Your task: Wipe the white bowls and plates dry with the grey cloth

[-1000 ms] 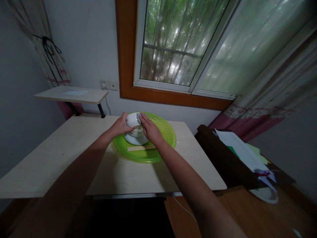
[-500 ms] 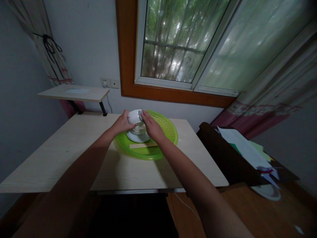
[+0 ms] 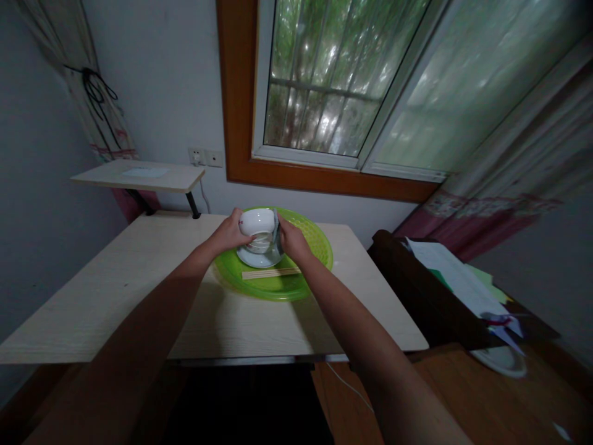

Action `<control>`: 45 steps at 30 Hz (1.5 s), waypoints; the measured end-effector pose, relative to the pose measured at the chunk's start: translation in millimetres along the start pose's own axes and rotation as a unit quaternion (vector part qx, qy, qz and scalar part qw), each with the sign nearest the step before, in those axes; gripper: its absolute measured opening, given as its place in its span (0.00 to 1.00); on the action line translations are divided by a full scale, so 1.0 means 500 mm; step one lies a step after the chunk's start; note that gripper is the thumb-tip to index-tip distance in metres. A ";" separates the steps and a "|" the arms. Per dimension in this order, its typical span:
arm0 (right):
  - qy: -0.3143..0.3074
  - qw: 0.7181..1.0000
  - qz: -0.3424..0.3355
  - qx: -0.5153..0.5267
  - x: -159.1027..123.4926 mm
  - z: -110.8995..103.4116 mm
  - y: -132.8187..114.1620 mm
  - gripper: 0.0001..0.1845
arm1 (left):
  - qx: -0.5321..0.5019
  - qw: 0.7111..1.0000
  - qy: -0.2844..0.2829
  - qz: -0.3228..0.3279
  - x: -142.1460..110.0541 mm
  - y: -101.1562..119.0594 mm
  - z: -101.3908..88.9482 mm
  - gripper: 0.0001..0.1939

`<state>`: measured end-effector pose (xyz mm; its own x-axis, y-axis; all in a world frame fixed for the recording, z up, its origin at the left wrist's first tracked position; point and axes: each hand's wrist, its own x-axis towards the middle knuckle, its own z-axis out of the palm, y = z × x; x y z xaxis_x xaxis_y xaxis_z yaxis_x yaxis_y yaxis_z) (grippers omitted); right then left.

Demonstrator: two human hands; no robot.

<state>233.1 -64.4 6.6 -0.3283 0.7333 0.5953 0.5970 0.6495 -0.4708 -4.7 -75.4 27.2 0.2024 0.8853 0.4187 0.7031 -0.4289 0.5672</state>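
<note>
My left hand (image 3: 228, 232) is closed on the left side of a white bowl (image 3: 256, 221), which is tipped over with its outer side up. At the bowl's right side, my right hand (image 3: 291, 238) presses a thin greyish cloth-like piece (image 3: 277, 227); its far fingers are hidden. Just below the held bowl, more white bowls (image 3: 260, 245) sit on a white plate (image 3: 260, 261). Light wooden chopsticks (image 3: 266, 273) lie in front of the plate. All of these are on or over a round green plastic tray (image 3: 278, 295) with a woven pattern.
The tray stands on a pale wooden table (image 3: 139, 284). A small raised shelf (image 3: 106, 172) with a paper is at the back left. To the right, a dark brown piece of furniture (image 3: 426, 290) bears papers. A window (image 3: 333, 86) is behind.
The right hand has shifted right, from the bowl's upper face to its right side, with the greyish piece now showing more. The bowl has turned slightly and moved a little right.
</note>
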 end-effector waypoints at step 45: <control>0.017 0.997 -0.065 0.029 -0.004 -0.015 -0.041 0.42 | -0.054 0.998 0.011 0.040 0.000 -0.010 0.010 0.36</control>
<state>227.0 -80.7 19.7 -0.3757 0.6352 0.6748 0.5068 0.7504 -0.4242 -5.0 -72.4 20.8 0.2393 0.8433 0.4812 0.6070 -0.5167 0.6038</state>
